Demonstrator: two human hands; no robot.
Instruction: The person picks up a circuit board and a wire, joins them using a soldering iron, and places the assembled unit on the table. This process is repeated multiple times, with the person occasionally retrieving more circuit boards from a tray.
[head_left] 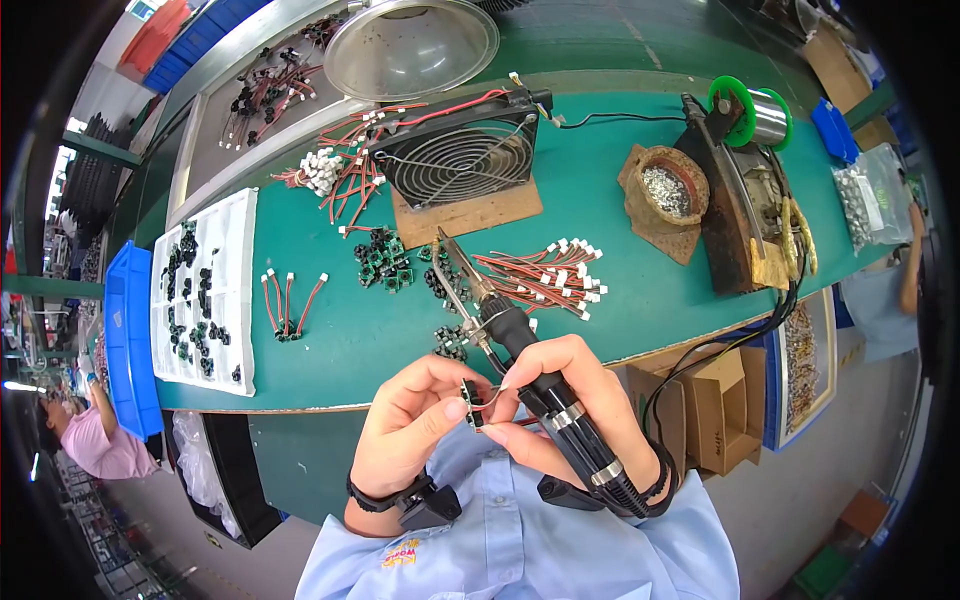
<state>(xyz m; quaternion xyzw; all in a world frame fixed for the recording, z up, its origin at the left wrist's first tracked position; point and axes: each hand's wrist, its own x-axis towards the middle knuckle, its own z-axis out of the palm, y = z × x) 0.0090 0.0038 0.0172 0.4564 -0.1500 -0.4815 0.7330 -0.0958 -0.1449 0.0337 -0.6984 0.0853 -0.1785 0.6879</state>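
Note:
My left hand [405, 425] is closed on a small green circuit board [470, 402], pinched between thumb and fingers close to my body. A black soldering iron [560, 410] with a metal feed tube lies in my right hand [595, 395]. Its tip points away from me, above the bench. The right fingertips also pinch thin wires [490, 398] that reach the board; whether they are joined to it is too small to tell. Just beyond the hands lie a pile of red-black wires with white connectors [550, 275] and clusters of small boards [385, 260].
A black fan [460, 155] stands at the back of the green bench [310, 370]. To the right are a bowl of solder bits [670, 190], a solder spool [750, 115] and black cables [720, 340]. On the left, a white tray [225, 300] of boards adjoins a blue bin [130, 340].

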